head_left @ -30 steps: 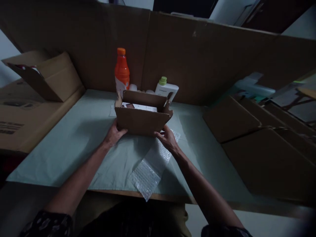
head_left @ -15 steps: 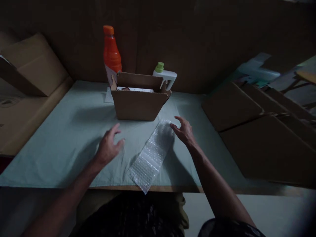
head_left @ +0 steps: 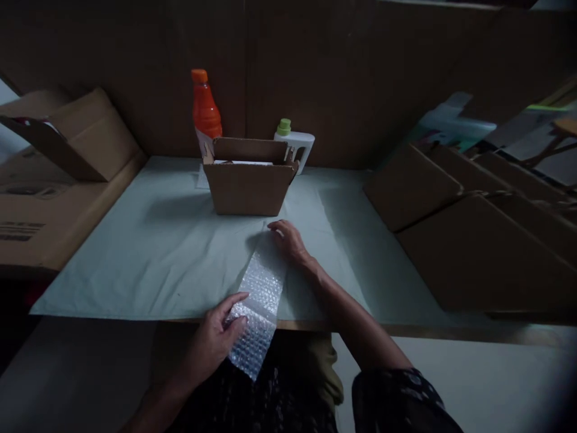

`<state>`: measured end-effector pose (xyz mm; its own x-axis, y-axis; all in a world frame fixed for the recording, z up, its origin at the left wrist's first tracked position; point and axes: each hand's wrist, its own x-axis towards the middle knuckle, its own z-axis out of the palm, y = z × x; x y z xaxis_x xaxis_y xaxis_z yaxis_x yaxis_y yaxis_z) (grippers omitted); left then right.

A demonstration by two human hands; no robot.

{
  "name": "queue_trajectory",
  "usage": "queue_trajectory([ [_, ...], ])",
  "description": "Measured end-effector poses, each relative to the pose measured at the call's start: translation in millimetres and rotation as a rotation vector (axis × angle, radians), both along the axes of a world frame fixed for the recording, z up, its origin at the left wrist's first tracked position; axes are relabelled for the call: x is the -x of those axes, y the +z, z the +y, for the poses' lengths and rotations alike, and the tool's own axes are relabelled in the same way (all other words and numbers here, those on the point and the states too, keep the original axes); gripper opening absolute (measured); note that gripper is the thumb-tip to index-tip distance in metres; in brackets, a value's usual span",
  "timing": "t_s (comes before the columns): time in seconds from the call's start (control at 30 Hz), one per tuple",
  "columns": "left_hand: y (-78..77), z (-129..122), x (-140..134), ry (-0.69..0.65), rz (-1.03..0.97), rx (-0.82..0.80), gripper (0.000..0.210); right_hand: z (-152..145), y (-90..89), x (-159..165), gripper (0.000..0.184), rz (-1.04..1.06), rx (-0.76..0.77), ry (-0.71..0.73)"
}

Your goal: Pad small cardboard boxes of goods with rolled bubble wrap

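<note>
A strip of clear bubble wrap point(head_left: 264, 273) lies slanted on the cloth-covered table, its near end hanging past the front edge. My left hand point(head_left: 216, 337) is at the left side of that near end, thumb and forefinger over the wrap; its other fingers are partly hidden. At the far end, my right hand point(head_left: 291, 240) has its fingers closed on the wrap. Just beyond stands an open cardboard box point(head_left: 250, 189) with something white and flat inside. Behind it are an orange-red bottle point(head_left: 207, 111) and a white jug with a green cap point(head_left: 300, 141).
Pale green cloth point(head_left: 175, 258) covers the table. Large cardboard boxes stand on the left point(head_left: 90, 138) and on the right point(head_left: 478, 252). A translucent bluish plastic item point(head_left: 455, 129) rests above the right boxes. A cardboard wall point(head_left: 333, 84) closes off the back.
Both hands have come to the bubble wrap, the left one moving down and right to its near end. With the right hand, the wrap has shifted left and toward me.
</note>
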<state>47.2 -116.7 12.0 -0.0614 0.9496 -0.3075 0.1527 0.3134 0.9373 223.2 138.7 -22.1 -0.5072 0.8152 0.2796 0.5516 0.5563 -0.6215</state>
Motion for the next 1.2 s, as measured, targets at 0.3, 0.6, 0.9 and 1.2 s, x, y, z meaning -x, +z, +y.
queue_trajectory([
  [0.3,-7.3,-36.9,-24.6,0.092,-0.521,0.255,0.055,-20.5,14.1,19.6,0.033,0.04,0.052,0.221],
  [0.6,18.8,-5.0,-10.1,0.246,-0.841,0.286,0.051,-154.9,49.5,-98.1,0.082,-0.108,0.13,0.398],
  [0.9,17.2,11.9,-9.1,0.183,-0.626,0.3,0.063,-156.2,-0.3,-43.2,0.058,-0.123,0.122,-0.196],
  [1.2,-5.7,0.2,-5.4,-0.194,0.672,-0.639,0.042,-149.6,-17.6,-42.4,0.071,-0.126,-0.026,-0.135],
])
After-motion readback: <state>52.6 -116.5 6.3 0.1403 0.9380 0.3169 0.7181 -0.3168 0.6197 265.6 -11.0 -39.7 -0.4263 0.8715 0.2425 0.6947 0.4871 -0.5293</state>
